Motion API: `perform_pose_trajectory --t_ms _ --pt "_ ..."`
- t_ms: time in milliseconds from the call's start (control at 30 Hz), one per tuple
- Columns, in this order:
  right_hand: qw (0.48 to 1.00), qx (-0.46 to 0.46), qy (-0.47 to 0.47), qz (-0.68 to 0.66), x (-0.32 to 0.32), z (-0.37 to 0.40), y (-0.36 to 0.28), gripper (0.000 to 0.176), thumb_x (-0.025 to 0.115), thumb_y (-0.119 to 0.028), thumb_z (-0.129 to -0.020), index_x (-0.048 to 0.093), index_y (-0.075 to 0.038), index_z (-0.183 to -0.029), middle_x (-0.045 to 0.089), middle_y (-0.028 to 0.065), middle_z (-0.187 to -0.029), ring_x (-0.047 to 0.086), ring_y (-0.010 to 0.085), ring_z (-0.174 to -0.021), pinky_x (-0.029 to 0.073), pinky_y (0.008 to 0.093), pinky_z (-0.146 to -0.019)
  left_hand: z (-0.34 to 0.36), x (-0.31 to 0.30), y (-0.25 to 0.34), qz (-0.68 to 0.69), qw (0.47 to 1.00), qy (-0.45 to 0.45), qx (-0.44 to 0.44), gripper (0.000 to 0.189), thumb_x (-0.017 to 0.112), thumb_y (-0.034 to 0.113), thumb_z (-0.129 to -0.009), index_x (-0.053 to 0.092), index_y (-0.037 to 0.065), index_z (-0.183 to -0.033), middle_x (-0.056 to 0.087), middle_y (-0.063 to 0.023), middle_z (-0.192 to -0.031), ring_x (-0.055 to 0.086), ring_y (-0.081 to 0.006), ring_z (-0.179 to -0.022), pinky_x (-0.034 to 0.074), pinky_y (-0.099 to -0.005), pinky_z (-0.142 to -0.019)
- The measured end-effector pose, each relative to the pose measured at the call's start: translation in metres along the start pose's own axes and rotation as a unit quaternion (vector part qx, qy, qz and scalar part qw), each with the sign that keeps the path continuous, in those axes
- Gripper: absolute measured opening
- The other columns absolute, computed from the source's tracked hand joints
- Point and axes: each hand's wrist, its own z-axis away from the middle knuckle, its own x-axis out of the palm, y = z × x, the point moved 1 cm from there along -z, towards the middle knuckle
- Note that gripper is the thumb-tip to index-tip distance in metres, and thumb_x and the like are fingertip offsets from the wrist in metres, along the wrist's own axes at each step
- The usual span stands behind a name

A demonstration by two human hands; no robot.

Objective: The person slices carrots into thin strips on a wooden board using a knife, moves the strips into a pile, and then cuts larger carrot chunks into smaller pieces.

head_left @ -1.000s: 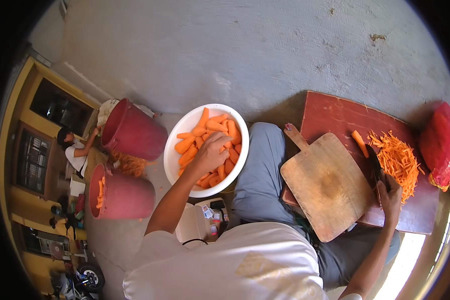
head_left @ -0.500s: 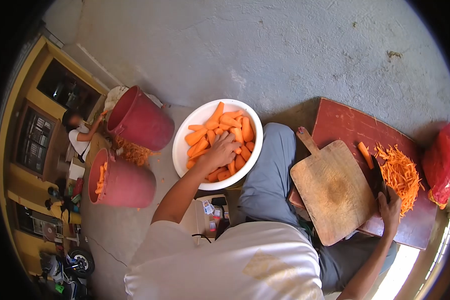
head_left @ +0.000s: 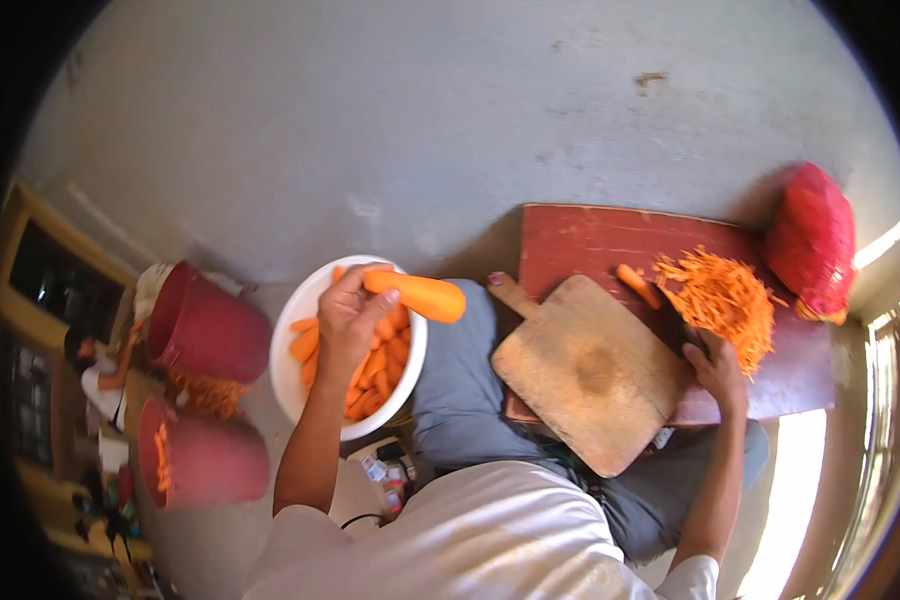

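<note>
My left hand (head_left: 348, 318) is closed around the thin end of a peeled carrot (head_left: 420, 296), raised over a white basin (head_left: 282, 372). Several peeled carrots (head_left: 378, 372) lie in the basin below. On the right, my right hand (head_left: 720, 368) grips a knife (head_left: 678, 312) with a dark blade, mostly covered by the hand. The blade is beside a heap of carrot strips (head_left: 725, 305) on a red tabletop (head_left: 580, 240). A wooden cutting board (head_left: 590, 370) lies between my hands, partly on that tabletop and over my legs.
One carrot piece (head_left: 638, 285) lies near the blade. A red sack (head_left: 812, 235) stands at the far right. Two dark red tubs (head_left: 210, 325) are on the left, the nearer holding carrots. Beyond them sits another person (head_left: 105, 385). A box of small items (head_left: 385, 470) is below the basin.
My left hand has come up out of the basin with a carrot in it. The view has turned to the right. My right hand still grips the knife beside the strips.
</note>
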Motion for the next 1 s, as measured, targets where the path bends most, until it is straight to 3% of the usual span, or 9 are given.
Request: perform_pose_trajectory --t_ms 33,100,233,300,333,433,600,767,1000 --pt "1.0 -0.006 0.002 -0.018 0.0 0.001 -0.001 0.036 0.077 -0.019 -0.101 0.074 0.004 -0.128 0.076 0.0292 -0.104 0.075 0.0413 -0.095 0.058 0.0474 -0.088 -0.005 0.024 -0.004 0.018 0.998 -0.029 -0.043 0.029 0.078 -0.001 -0.104 0.073 -0.006 -0.131 0.076 -0.0074 -0.12 0.073 -0.0136 -0.109 0.058 -0.0291 -0.101" --pt "0.999 -0.039 0.024 -0.018 0.005 0.002 0.004 0.028 0.075 -0.022 -0.104 0.073 0.004 -0.115 0.067 0.0198 -0.084 0.064 0.0276 -0.077 0.053 0.0438 -0.075 -0.015 0.078 -0.035 0.018 0.996 -0.089 0.004 0.03 0.082 0.004 -0.102 0.075 -0.005 -0.13 0.075 -0.006 -0.119 0.072 -0.0131 -0.108 0.059 -0.0279 -0.096" --pt "0.999 0.046 0.008 -0.017 -0.005 0.009 -0.02 0.029 0.075 -0.023 -0.105 0.073 0.005 -0.111 0.071 0.0263 -0.087 0.068 0.0359 -0.076 0.055 0.0468 -0.075 -0.002 0.177 -0.079 0.127 0.984 -0.127 -0.018 0.033 0.085 0.005 -0.101 0.075 -0.007 -0.13 0.074 -0.0071 -0.119 0.072 -0.0133 -0.11 0.058 -0.0281 -0.097" --pt "0.993 0.044 0.069 -0.084 -0.003 0.022 -0.027 0.029 0.073 -0.024 -0.107 0.071 0.005 -0.107 0.066 0.0237 -0.082 0.065 0.0314 -0.072 0.054 0.0458 -0.072 0.017 0.204 -0.093 0.133 0.984 -0.112 -0.043 0.031 0.083 0.004 -0.102 0.074 -0.008 -0.129 0.074 -0.0067 -0.119 0.071 -0.0134 -0.11 0.057 -0.0281 -0.096" --pt "0.993 0.033 0.085 -0.068 -0.005 0.03 -0.035 0.027 0.072 -0.022 -0.109 0.071 0.005 -0.114 0.065 0.022 -0.082 0.066 0.0269 -0.074 0.053 0.0447 -0.072 0.028 0.211 -0.095 0.146 0.983 -0.093 -0.065 0.031 0.084 0.002 -0.098 0.075 -0.006 -0.127 0.075 -0.0093 -0.119 0.073 -0.0183 -0.111 0.058 -0.0317 -0.096" --pt "0.984 0.089 0.088 -0.13 -0.002 0.063 -0.081 0.031 0.074 -0.022 -0.109 0.07 0.004 -0.125 0.066 0.0229 -0.086 0.067 0.0266 -0.077 0.054 0.0437 -0.074 0.041 0.205 -0.111 -0.056 0.986 -0.137 0.073 0.034 0.086 0.002 -0.093 0.075 -0.003 -0.125 0.076 -0.0138 -0.121 0.076 -0.0258 -0.111 0.059 -0.0365 -0.097" --pt "0.989 0.075 0.032 -0.12 0.028 0.105 -0.121 0.04 0.072 -0.016 -0.11 0.065 0.001 -0.145 0.077 0.0264 -0.108 0.078 0.0378 -0.096 0.059 0.0424 -0.084 0.045 0.213 -0.096 -0.121 0.971 -0.173 0.114 0.039 0.089 0.002 -0.086 0.076 0.0 -0.123 0.075 -0.0184 -0.119 0.073 -0.04 -0.11 0.06 -0.0453 -0.097" --pt "0.993 0.041 0.054 -0.095 0.048 0.118 -0.157 0.052 0.073 -0.006 -0.106 0.058 0.003 -0.155 0.079 0.0271 -0.13 0.078 0.0415 -0.122 0.063 0.0434 -0.097 0.043 0.232 -0.102 -0.117 0.962 -0.203 0.141 0.044 0.087 0.003 -0.088 0.071 0.0 -0.129 0.071 -0.0205 -0.122 0.071 -0.0432 -0.113 0.059 -0.0506 -0.098" --pt "0.991 0.119 -0.012 -0.066 0.043 0.114 -0.184 0.054 0.069 -0.004 -0.109 0.053 0.003 -0.16 0.078 0.0282 -0.132 0.078 0.0422 -0.123 0.063 0.0438 -0.098 0.046 0.229 -0.102 -0.098 0.964 -0.218 0.117 0.046 0.081 -0.001 -0.089 0.061 -0.001 -0.13 0.063 -0.023 -0.124 0.065 -0.046 -0.116 0.054 -0.0537 -0.101"
